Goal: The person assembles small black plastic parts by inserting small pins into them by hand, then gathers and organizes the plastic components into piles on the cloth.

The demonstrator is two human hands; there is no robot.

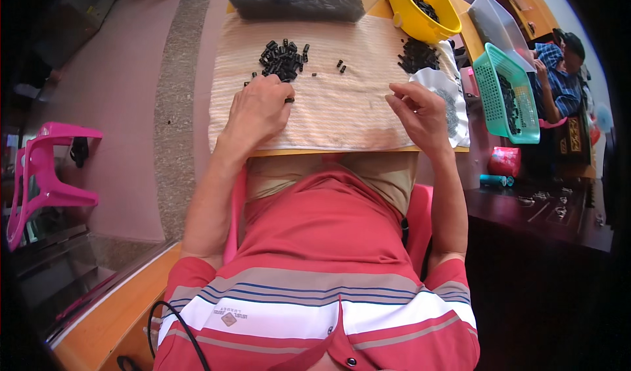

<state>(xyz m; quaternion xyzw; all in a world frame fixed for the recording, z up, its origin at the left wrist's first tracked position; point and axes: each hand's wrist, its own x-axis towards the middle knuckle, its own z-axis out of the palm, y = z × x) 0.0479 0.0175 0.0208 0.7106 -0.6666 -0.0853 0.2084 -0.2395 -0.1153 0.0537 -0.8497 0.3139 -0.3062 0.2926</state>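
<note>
My left hand point(257, 109) is closed at the near side of a pile of small black cylindrical parts point(281, 60). A black cylindrical part point(289, 100) shows at its fingertips. My right hand point(422, 116) is held over the cloth's right side, thumb and forefinger curled towards each other in a pinch; anything between them is too small to make out. Beside it, partly covered by the hand, lies a white dish with a wavy rim point(461, 98), holding fine greyish bits. A few loose black parts point(341, 66) lie between the hands, beyond them.
A striped cloth point(348, 121) covers the table. Beyond are a clear bin point(299, 2) of black parts, a yellow basin point(424, 16) and a second black pile point(419, 56). To the right, a green basket point(490, 95) stands near another person point(559, 75). A pink stool point(56, 167) is left.
</note>
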